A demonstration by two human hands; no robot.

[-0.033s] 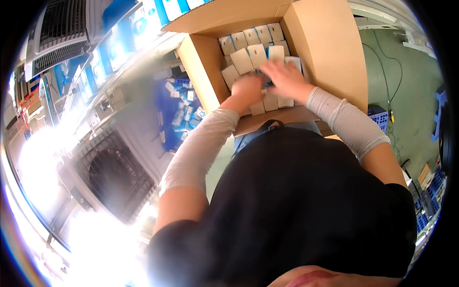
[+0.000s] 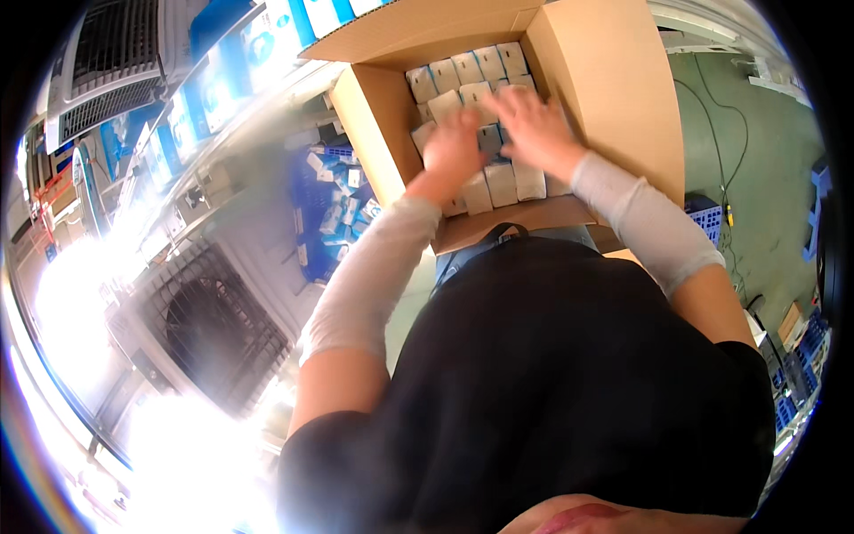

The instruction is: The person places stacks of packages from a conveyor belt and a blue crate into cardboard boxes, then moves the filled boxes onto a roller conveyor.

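Note:
A tall brown cardboard carton (image 2: pixel 614 98) stands with raised flaps in front of me, holding rows of small white and blue boxes (image 2: pixel 502 184). Over its middle, my left hand (image 2: pixel 452 149) lies on or just above the boxes at the left, fingers apart and slightly blurred. My right hand (image 2: pixel 536 133) reaches over the boxes to the right with its fingers spread. Between the hands, part of a shaded row shows lower than its neighbours. No item is visible in either hand, though the palms face down and hide what lies beneath.
Left of the carton, a blue bin (image 2: pixel 311 214) contains loose white and blue boxes. Beyond it runs a shelf lined with blue and white packages (image 2: pixel 218 93). A grilled fan unit (image 2: pixel 213 320) stands lower left. Cables (image 2: pixel 734 160) and a blue basket (image 2: pixel 705 222) lie on the floor at right.
My left hand has moved forward, away from my body. The right hand has shifted slightly forward and to the right. A wider gap between them now exposes more boxes in the middle and near rows.

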